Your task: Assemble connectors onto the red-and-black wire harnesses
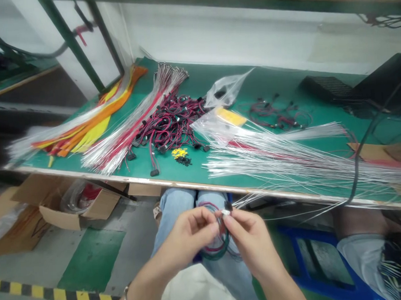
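Note:
Above my lap, both of my hands are together at a small wire harness. With thumb and fingers closed, my right hand (251,233) grips a small connector (228,206), black at the top and white below. Just left of it, my left hand (195,234) is pinched on thin wire beside the connector; its fingertips hide the exact spot. Looped red and dark green wires (215,254) hang below and between the hands. On the bench ahead lie small yellow pieces (179,152) and small black pieces (183,161), beside a heap of red-and-black wire harnesses (171,120).
Bundles of white and red wires (131,131) and orange and yellow wires (99,115) cover the green bench's (267,71) left. More white wires (289,156) overhang its front edge. Cardboard boxes (60,213) stand below left. Another person's leg (359,224) and a blue stool (324,255) are at right.

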Tool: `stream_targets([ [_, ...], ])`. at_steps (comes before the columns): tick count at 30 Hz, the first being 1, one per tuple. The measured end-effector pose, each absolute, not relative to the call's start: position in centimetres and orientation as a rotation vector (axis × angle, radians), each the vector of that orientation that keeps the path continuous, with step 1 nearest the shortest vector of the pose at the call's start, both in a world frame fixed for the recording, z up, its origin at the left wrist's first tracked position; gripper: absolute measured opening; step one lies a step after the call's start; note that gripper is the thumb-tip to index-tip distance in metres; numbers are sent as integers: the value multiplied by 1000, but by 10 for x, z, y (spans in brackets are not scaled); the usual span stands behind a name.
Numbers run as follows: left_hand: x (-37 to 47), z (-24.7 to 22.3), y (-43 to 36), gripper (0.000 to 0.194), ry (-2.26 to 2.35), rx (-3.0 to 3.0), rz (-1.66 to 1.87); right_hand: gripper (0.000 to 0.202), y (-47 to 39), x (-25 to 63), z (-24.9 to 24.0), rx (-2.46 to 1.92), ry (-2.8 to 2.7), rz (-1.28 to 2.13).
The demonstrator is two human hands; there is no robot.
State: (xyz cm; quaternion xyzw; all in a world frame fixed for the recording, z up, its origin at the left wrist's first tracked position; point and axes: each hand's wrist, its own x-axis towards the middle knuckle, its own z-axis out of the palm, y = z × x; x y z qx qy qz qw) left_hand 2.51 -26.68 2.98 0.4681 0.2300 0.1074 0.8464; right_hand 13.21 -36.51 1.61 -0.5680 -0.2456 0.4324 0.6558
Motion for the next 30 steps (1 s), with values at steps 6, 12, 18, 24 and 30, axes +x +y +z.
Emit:
stream_targets([
  [6,14,29,-264,28,246,531,-63,29,-361,134,14,-1333,-598,1036],
  [12,19,20,-271,28,555,1215,423,23,-360,129,13,-1070,-353,1191],
  [18,25,14,-280,12,676,1720,556,22,-364,130,11,-1104,-394,1163],
  [24,27,21,-278,6,653,1856,638,33,-365,126,12,-1019,-332,1171],
  [30,28,18,-278,5,660,1940,665,32,-365,122,11,-1046,-322,1110],
])
